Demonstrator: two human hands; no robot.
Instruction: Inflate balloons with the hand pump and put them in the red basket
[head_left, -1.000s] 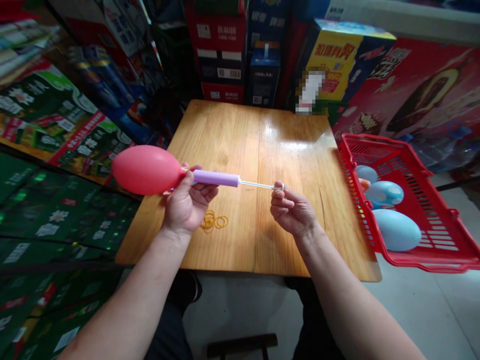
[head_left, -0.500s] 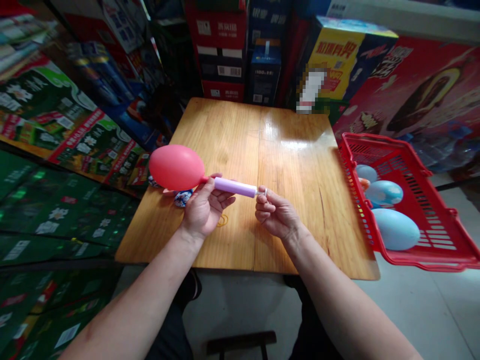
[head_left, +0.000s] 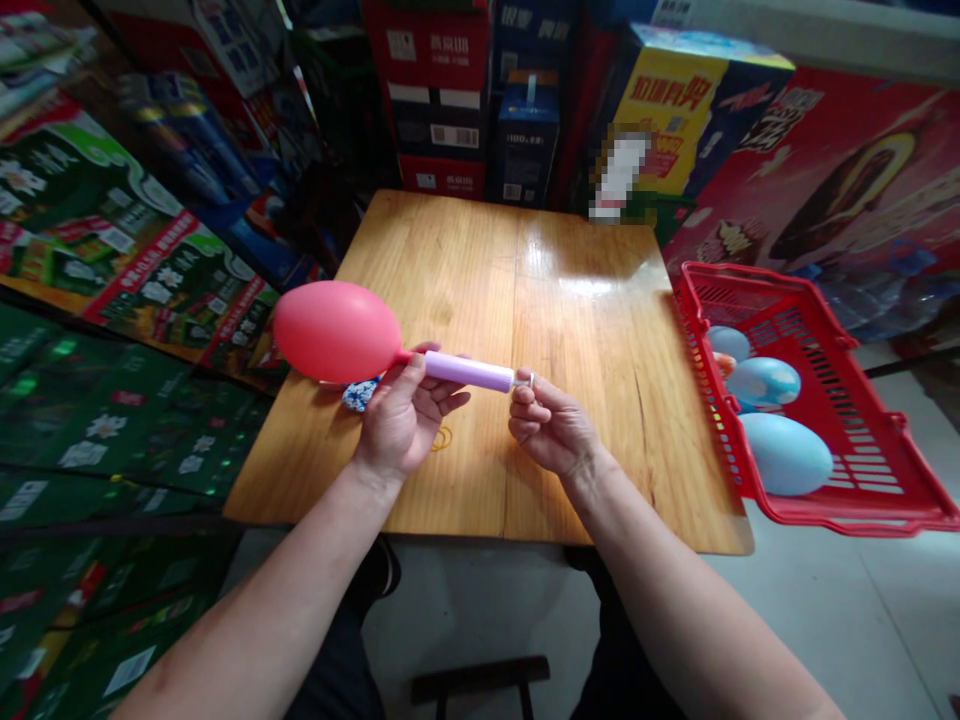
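Above the wooden table (head_left: 600, 300), in the head view, the lilac hand pump (head_left: 469, 371) is now pushed nearly shut: a second ago a long thin rod showed behind its barrel, and now only a short stub remains before the ring handle (head_left: 530, 380). The red balloon (head_left: 337, 332) on the pump's nozzle looks plumper than half a second ago, and it hangs out over the table's left side. The left hand (head_left: 405, 420) is wrapped around the barrel near the balloon's neck, and the right hand (head_left: 551, 430) pinches the ring handle. The hands are apart, with the barrel between them. Under the pump lie a blue-and-white patterned object (head_left: 358, 395) and a thin orange rubber band (head_left: 442, 438), both close to the left hand. To the right, a red plastic basket (head_left: 720, 275) sits at the table's edge, holding pale blue balloons (head_left: 787, 455). Stacked printed cartons (head_left: 442, 130) rise behind the table and along its left side, and nothing stands between the hands.
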